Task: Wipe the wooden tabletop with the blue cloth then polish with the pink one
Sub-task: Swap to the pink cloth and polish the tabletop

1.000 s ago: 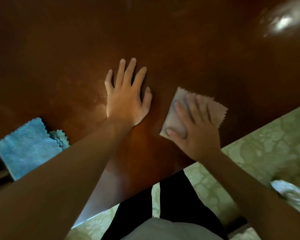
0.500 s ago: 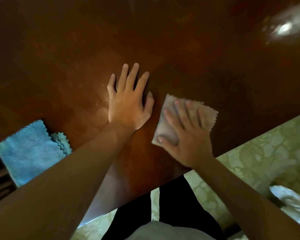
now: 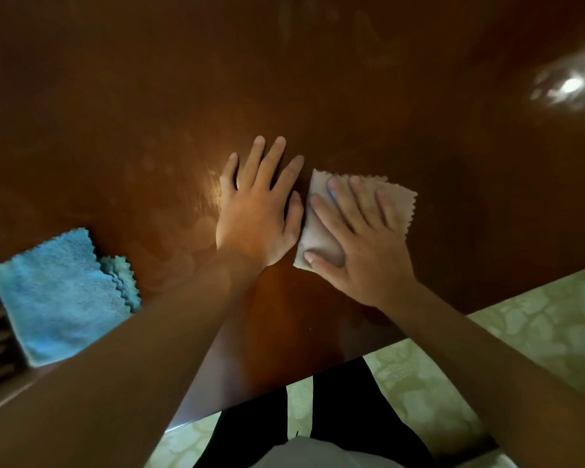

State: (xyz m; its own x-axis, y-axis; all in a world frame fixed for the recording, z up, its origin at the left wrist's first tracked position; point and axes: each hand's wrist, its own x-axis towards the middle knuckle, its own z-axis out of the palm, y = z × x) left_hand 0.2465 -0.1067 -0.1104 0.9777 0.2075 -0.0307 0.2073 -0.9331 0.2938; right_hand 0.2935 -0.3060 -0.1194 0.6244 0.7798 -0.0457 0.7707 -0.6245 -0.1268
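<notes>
Two hands on the wooden tabletop point(image 3: 318, 79): polishing stage.
The right hand point(image 3: 362, 244) pressed straight fingers flat on the pink cloth point(image 3: 321, 241); the left hand point(image 3: 257, 214), spread and holding nothing, braced just beside it, touching its left edge. Even pressure and overlapping strokes would serve best. The blue cloth point(image 3: 58, 292) lay well apart at the near left; the bracing hand blocked leftward strokes.

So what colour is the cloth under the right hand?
Pale pink cloth, clearest in the head view.
</notes>
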